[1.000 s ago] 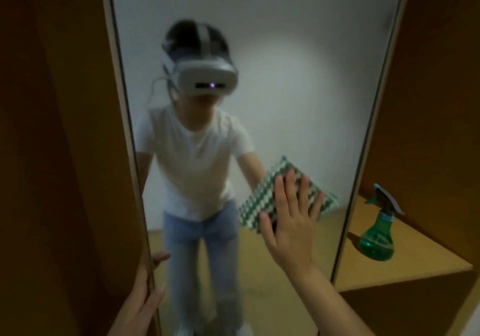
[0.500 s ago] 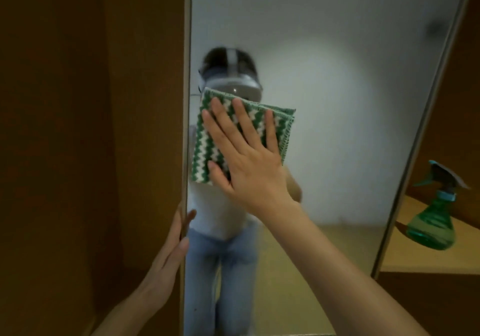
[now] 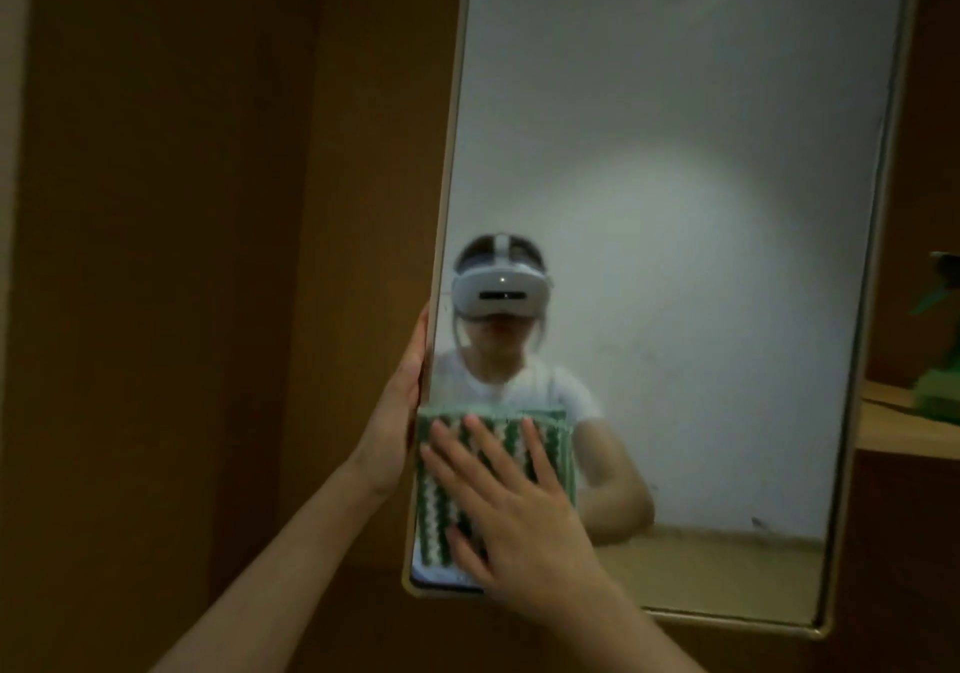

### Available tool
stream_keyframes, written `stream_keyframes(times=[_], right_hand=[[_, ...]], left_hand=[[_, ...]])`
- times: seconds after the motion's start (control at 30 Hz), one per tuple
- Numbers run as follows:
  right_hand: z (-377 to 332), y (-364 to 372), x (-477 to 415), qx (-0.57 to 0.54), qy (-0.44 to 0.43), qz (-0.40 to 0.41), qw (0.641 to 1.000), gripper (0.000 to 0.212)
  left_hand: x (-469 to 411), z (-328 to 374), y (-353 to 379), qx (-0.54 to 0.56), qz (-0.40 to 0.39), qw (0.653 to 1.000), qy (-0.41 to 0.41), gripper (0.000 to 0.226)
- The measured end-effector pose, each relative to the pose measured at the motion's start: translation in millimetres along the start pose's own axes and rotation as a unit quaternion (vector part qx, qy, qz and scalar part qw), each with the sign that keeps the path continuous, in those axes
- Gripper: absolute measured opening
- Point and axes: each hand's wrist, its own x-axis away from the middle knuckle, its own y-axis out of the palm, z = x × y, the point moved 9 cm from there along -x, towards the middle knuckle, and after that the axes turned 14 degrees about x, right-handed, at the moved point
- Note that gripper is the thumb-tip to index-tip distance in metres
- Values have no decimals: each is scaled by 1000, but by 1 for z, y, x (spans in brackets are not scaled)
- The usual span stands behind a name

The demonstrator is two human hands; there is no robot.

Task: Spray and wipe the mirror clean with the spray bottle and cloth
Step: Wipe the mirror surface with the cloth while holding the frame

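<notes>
My right hand [image 3: 511, 516] is flat, fingers spread, pressing the green-white cloth [image 3: 467, 485] onto the mirror [image 3: 675, 204] near its bottom-left corner. Left hand [image 3: 397, 412] grips the mirror's left edge. Spray bottle [image 3: 940, 360] sits on the shelf [image 3: 893, 425] far right.

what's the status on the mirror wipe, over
Right hand flat, pressing cloth on mirror lower left corner. Left hand gripping mirror's left edge. Spray bottle parked on shelf right. Nothing in the way.

No readable text, label, brand or number shows on anything in view.
</notes>
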Motion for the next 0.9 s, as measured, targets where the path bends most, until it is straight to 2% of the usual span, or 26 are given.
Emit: stream_keyframes(times=[0.03, 0.13, 0.2, 0.3, 0.4, 0.6, 0.73, 0.83, 0.9], right_hand=[[-18, 9, 17, 5, -21, -13, 1000, 72], [-48, 29, 58, 13, -64, -37, 997, 74], [-41, 31, 65, 24, -58, -25, 998, 75], [8, 20, 53, 19, 46, -2, 999, 71], [76, 2, 23, 17, 141, 38, 989, 66], [187, -41, -89, 22, 239, 77, 968, 64], [192, -55, -142, 26, 242, 58, 968, 61], [158, -49, -139, 46, 194, 45, 979, 61], [125, -40, -123, 53, 157, 47, 985, 62]], left_hand=[[-2, -6, -2, 49, 14, 998, -21, 26], [-2, -11, -2, 48, 10, 999, -2, 30], [-3, -16, -3, 53, 3, 999, 4, 40], [-7, -25, -5, 49, -23, 999, -4, 56], [-7, -32, -6, 47, -32, 998, -16, 48], [-5, -23, -2, 67, -34, 997, -4, 46], [-5, -19, 0, 91, -34, 995, 6, 40], [-6, -20, -1, 103, -35, 994, 12, 29], [-5, -19, -1, 116, -37, 992, 17, 29]])
